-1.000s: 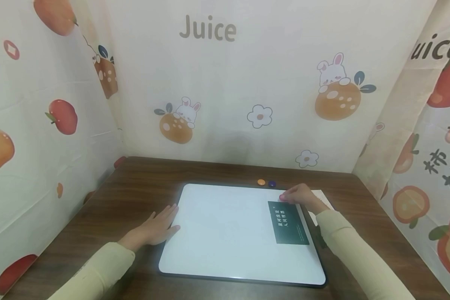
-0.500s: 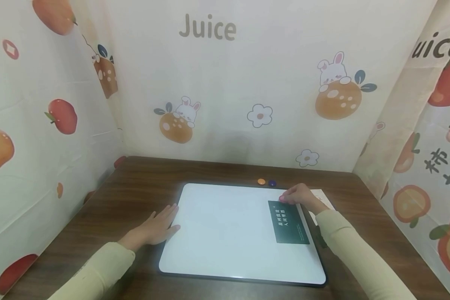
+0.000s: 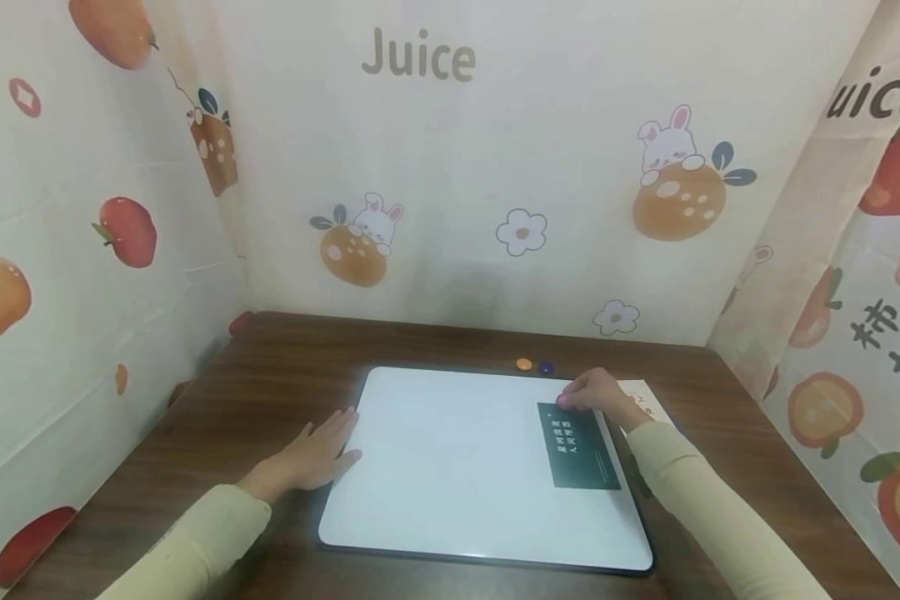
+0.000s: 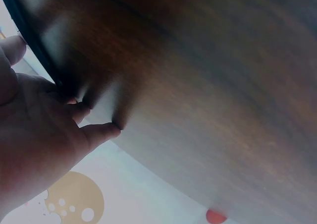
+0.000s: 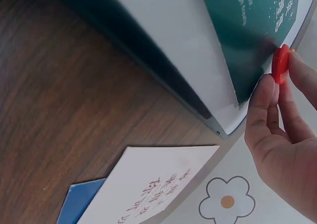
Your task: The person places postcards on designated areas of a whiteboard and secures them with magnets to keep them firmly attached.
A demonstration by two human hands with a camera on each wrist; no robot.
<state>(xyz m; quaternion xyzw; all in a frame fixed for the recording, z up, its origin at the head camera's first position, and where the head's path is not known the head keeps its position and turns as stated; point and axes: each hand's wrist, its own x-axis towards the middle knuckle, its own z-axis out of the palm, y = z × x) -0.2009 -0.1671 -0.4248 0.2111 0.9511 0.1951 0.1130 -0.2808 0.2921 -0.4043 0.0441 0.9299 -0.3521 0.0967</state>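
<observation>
A whiteboard (image 3: 450, 475) with a dark frame lies on the wooden table. My left hand (image 3: 307, 457) rests at its left edge, fingers spread, the thumb over the white surface. On the board's right part lies a dark green card (image 3: 581, 462) with white characters. My right hand (image 3: 598, 393) is at the card's far edge. In the right wrist view, its thumb and fingers pinch a round red magnet (image 5: 281, 64) on edge against the card. The head view shows the magnet mostly hidden by the fingertips.
Beyond the board's far edge sit an orange round magnet (image 3: 523, 364) and a dark blue one (image 3: 545, 367). Right of the board lies a white card (image 5: 143, 189) with reddish characters, overlapping a blue card (image 5: 83, 199). A fruit-printed curtain (image 3: 450, 167) surrounds the table's far side.
My right hand has shifted very slightly toward the card, and its fingers cover more of the red magnet. More of the white card shows beside the wrist. The left hand stays put.
</observation>
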